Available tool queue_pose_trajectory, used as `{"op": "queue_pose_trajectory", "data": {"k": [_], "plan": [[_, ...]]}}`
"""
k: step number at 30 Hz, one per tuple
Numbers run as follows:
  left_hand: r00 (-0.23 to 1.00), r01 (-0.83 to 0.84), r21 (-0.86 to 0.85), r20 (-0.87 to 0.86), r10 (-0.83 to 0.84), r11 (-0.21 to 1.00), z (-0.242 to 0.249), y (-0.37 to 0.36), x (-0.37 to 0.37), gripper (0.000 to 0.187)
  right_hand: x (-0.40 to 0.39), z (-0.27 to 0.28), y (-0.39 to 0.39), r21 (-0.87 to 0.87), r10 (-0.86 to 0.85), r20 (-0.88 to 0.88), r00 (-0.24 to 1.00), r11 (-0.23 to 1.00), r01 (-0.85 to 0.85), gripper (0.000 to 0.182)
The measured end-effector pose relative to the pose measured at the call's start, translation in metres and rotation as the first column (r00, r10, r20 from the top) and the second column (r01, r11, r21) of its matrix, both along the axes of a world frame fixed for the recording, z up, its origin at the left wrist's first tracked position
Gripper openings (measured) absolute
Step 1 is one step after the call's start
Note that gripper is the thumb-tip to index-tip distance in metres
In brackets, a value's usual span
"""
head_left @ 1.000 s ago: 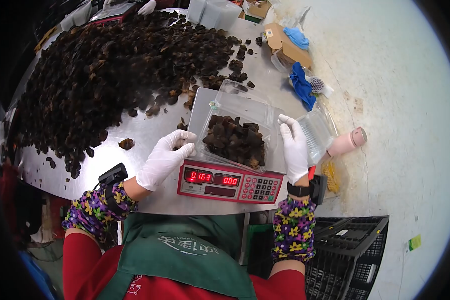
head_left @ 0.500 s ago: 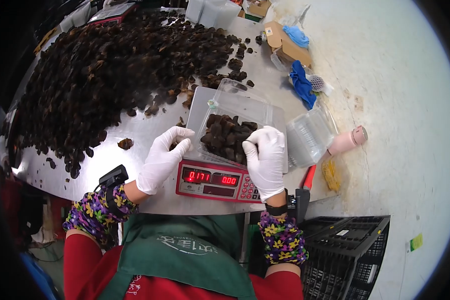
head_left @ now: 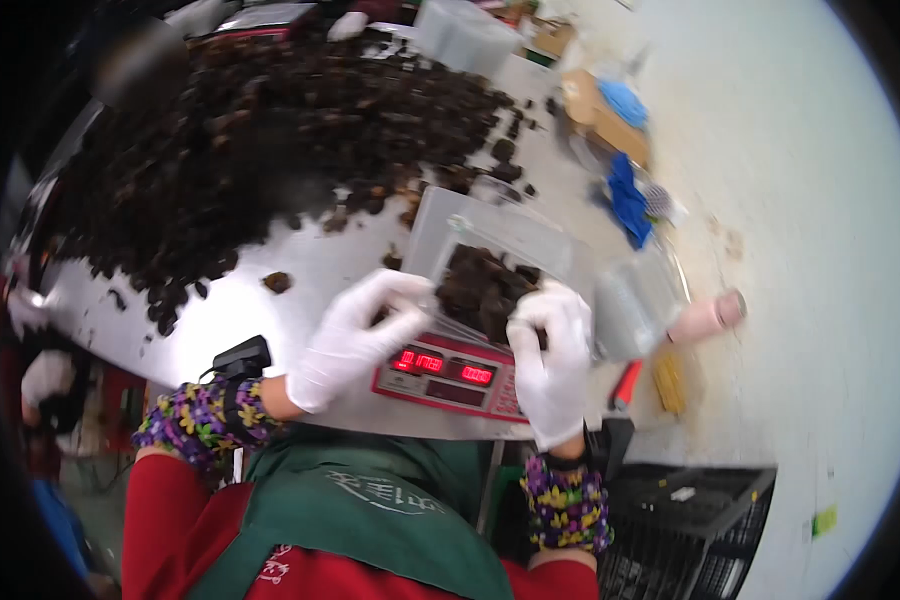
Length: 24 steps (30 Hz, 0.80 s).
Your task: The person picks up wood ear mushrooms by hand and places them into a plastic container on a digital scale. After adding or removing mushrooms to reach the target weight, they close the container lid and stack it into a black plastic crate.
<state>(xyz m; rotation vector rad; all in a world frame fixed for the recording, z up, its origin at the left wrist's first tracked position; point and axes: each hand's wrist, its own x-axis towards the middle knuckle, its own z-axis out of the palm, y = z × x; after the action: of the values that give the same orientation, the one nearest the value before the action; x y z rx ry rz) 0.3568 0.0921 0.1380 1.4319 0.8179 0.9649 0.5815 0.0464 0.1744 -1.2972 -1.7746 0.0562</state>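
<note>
A clear plastic box (head_left: 448, 318) with its lid (head_left: 520, 232) folded back sits on a red weighing scale (head_left: 440, 392) whose red digits are blurred. Inside the box lie dark brown pieces (head_left: 485, 290) that look like mushrooms or fungus. My left hand (head_left: 360, 335), in a white glove, is at the box's left edge, thumb and fingertips closed together. At the front right corner my right hand (head_left: 552, 360), also gloved, has its fingers curled in against the box. Blur hides what is between the fingers of either hand.
A large heap of the dark pieces (head_left: 230, 150) covers the metal table's left and back. To the right are empty clear boxes (head_left: 635, 300), a pink bottle (head_left: 708, 318), a blue cloth (head_left: 627, 200) and a cardboard box (head_left: 600, 125). Black crates (head_left: 680, 520) stand below right.
The view has shifted and blurred, so table things appear further right and lower. My left hand is closer to the box's left edge; my right hand has come towards its front right corner.
</note>
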Motion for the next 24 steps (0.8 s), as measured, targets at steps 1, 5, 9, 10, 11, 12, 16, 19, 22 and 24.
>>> {"op": "queue_pose_trajectory", "data": {"k": [1,5,9,10,11,12,16,19,22,24], "plan": [[0.986,0.098,-0.016,0.134,-0.095,0.995,0.002,-0.007,-0.002,0.034,-0.011,0.000,-0.006,-0.035,0.052,0.021,0.998,0.998,-0.051,0.017],[0.965,0.222,-0.137,0.172,-0.198,0.965,-0.008,-0.025,-0.023,0.029,-0.052,-0.026,-0.012,-0.190,0.235,-0.080,0.969,0.950,-0.246,0.019],[0.993,0.024,-0.290,-0.103,-0.056,0.957,-0.034,-0.054,-0.112,0.017,-0.078,-0.052,-0.016,-0.189,0.388,-0.172,0.905,0.889,-0.417,0.031],[0.930,-0.020,-0.102,-0.367,-0.019,0.995,-0.043,-0.064,-0.146,0.017,-0.078,-0.054,-0.016,-0.197,0.400,-0.183,0.898,0.880,-0.432,0.031],[0.794,-0.087,0.022,-0.602,0.083,0.996,-0.045,-0.081,-0.178,0.020,-0.076,-0.054,-0.015,-0.203,0.426,-0.180,0.887,0.866,-0.457,0.031],[0.533,-0.135,0.054,-0.838,0.119,0.989,-0.055,-0.098,-0.212,0.028,-0.073,-0.055,-0.014,-0.210,0.452,-0.176,0.874,0.850,-0.482,0.031],[0.157,-0.293,0.174,-0.961,0.227,0.940,-0.070,-0.140,-0.283,0.047,-0.071,-0.056,-0.012,-0.211,0.473,-0.244,0.847,0.826,-0.523,0.028],[0.357,-0.404,0.296,-0.820,0.447,0.866,-0.083,-0.105,-0.271,0.029,-0.072,-0.053,-0.012,-0.267,0.462,-0.298,0.836,0.800,-0.537,0.029],[0.370,-0.357,0.533,-0.674,0.640,0.767,-0.104,-0.037,-0.251,0.021,-0.074,-0.048,-0.015,-0.270,0.461,-0.247,0.853,0.812,-0.517,0.030],[0.414,-0.283,0.673,-0.557,0.720,0.683,-0.107,0.013,-0.233,0.024,-0.073,-0.046,-0.017,-0.266,0.432,-0.208,0.878,0.839,-0.476,0.026]]}}
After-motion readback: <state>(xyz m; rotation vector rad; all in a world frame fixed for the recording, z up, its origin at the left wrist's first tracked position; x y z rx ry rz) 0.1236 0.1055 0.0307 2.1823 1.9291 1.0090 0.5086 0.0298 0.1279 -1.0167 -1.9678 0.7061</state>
